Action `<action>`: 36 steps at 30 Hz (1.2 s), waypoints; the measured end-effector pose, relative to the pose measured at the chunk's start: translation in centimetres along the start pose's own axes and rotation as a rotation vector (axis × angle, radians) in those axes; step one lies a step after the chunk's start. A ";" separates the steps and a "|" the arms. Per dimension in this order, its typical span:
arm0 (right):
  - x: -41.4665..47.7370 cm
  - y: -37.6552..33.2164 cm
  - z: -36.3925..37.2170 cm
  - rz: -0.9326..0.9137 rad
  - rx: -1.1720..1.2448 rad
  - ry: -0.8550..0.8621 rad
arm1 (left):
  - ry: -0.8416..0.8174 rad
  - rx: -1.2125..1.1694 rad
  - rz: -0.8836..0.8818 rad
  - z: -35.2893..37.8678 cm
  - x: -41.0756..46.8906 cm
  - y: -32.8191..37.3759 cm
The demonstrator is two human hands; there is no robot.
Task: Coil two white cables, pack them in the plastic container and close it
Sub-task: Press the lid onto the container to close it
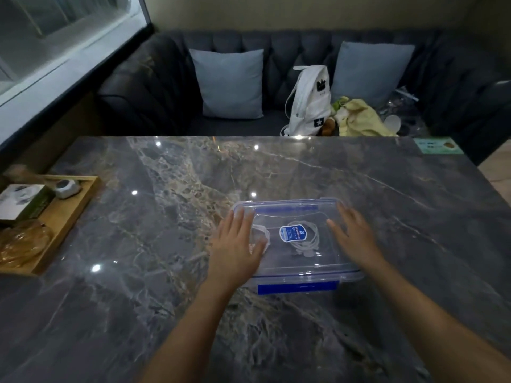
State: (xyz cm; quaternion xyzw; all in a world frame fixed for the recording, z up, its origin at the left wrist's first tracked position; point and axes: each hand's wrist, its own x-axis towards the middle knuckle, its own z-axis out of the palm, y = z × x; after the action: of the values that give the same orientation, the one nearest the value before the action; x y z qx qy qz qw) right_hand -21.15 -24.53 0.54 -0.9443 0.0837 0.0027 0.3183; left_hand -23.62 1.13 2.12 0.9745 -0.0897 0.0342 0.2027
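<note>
Seating the lid [298, 262] on the box [349, 276].
Left hand [237, 244] at 9 o'clock, right hand [355, 236] at 3, fingers [241, 217] straight, flat on it; cables [307, 241] inside. I'd press evenly before snapping the 6 o'clock clip [298, 288].

My left hand [237, 244] lies palm down just below the middle of the frame. Its fingers are straight and close together, pointing up the frame, and the thumb is spread toward the right. My right hand [355, 234] lies palm down to the right of it, fingers straight and a little fanned, slanting up and left, thumb reaching inward. Both rest flat on the clear plastic lid with a blue edge [301, 268], well apart from each other. My bare left forearm [182, 333] enters from the bottom edge, left of centre. My bare right forearm [442, 322] enters from the lower right corner.
</note>
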 end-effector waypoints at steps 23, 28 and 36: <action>11.5 -5.6 -1.2 0.180 -0.207 -0.549 | -0.145 0.097 0.036 1.7 -0.4 -1.0; 11.9 -4.7 -1.5 0.183 -0.053 -0.524 | -0.145 0.127 0.027 1.6 -0.5 -1.0; 10.6 -2.5 -1.4 -0.033 0.258 -0.359 | -0.185 0.158 0.010 1.2 -0.4 -0.7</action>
State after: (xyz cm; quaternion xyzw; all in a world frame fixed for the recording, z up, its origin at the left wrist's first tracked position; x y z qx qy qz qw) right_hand -10.41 -25.07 2.57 -0.8814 0.0098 0.1547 0.4462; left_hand -23.86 1.36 0.74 0.9860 -0.1101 -0.0480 0.1159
